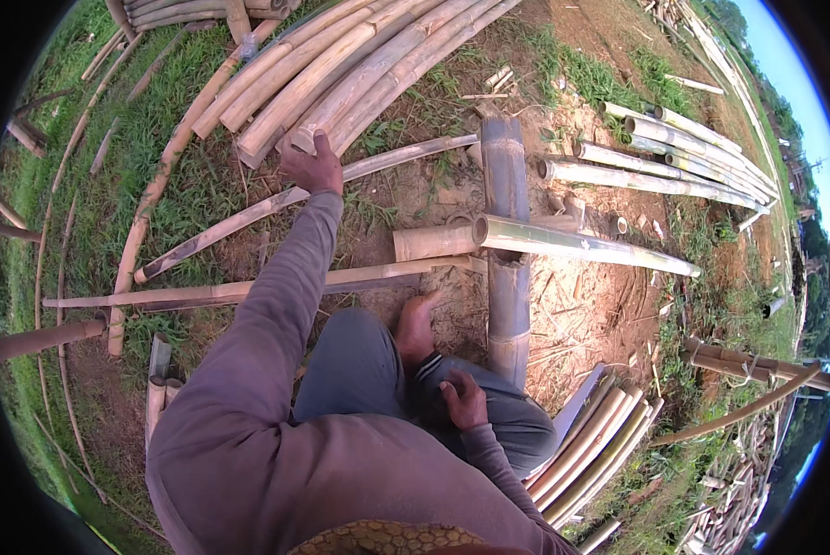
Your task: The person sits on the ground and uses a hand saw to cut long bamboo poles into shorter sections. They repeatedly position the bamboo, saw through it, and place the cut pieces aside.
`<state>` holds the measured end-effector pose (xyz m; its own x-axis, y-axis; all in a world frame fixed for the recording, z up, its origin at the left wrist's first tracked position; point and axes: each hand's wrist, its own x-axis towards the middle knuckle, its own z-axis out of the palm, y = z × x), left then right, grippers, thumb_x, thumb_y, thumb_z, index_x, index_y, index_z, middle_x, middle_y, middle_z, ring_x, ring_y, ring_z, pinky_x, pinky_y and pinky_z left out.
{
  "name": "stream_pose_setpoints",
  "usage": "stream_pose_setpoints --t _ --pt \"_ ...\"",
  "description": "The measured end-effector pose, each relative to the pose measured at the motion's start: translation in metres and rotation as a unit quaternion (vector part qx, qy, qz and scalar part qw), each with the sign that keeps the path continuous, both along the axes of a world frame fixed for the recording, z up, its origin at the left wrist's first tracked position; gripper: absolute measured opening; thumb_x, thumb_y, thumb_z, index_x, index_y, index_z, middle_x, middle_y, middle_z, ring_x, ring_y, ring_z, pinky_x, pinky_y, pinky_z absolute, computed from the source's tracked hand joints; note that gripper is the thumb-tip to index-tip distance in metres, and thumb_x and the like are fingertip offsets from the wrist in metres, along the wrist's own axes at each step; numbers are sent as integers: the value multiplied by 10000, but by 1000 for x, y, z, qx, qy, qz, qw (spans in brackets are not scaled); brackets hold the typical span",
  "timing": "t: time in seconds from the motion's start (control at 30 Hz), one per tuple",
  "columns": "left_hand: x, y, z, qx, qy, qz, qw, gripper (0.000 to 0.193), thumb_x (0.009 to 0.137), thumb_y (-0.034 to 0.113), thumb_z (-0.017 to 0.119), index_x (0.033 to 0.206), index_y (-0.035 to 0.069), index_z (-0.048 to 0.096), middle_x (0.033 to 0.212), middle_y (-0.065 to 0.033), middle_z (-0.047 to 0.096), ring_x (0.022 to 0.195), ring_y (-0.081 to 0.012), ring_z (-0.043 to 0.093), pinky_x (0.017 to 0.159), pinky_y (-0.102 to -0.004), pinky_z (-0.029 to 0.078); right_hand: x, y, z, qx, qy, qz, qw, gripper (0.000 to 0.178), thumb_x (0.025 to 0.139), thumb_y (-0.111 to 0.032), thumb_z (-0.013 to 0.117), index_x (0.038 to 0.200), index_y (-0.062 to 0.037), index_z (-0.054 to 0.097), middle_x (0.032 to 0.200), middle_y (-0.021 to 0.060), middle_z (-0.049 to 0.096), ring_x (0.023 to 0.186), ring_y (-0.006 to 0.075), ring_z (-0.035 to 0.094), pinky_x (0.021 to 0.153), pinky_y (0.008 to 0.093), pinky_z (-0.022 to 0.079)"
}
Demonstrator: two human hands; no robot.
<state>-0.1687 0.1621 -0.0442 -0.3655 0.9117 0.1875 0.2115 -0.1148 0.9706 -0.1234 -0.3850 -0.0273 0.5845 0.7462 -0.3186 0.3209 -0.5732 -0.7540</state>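
My left hand (pixel 313 168) reaches forward to a stack of bamboo poles (pixel 368 65) and closes around the near end of a bamboo pole (pixel 327 120). Part of its grip is hidden behind the knuckles. My right hand (pixel 466 400) rests on my right leg with its fingers curled in, and no object shows in it. Ahead of my bare foot (pixel 415 333), a thick upright-running bamboo post (pixel 507 324) lies as a support. Across it sits a short green bamboo length (pixel 572 242), its hollow end facing left.
Cut bamboo poles (pixel 683 153) lie in a pile at the right. Beside my right knee are split-looking bamboo lengths (pixel 595 444) and a flat grey blade (pixel 577 407). Long thin poles (pixel 248 291) cross the ground at left. A lashed bamboo frame (pixel 748 363) stands at far right.
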Motion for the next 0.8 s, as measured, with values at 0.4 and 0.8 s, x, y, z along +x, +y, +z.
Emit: stream_pose_setpoints --t 0.4,0.8 --pt "120 -175 56 86 485 -617 614 753 758 504 862 1358 124 614 1241 -131 721 1169 -317 689 999 -546 436 2 2 -12 -18 -43 -19 999 446 948 -363 733 1263 -53 681 1097 218 761 1044 437 721 898 508 567" --pt "-432 -23 215 71 791 -128 594 667 848 127 772 1451 233 505 1429 -48 623 1449 -321 496 1200 -740 219 11 22 -13 -102 -69 14 992 425 945 -427 715 1231 -113 708 1095 228 763 1056 451 718 910 533 559"
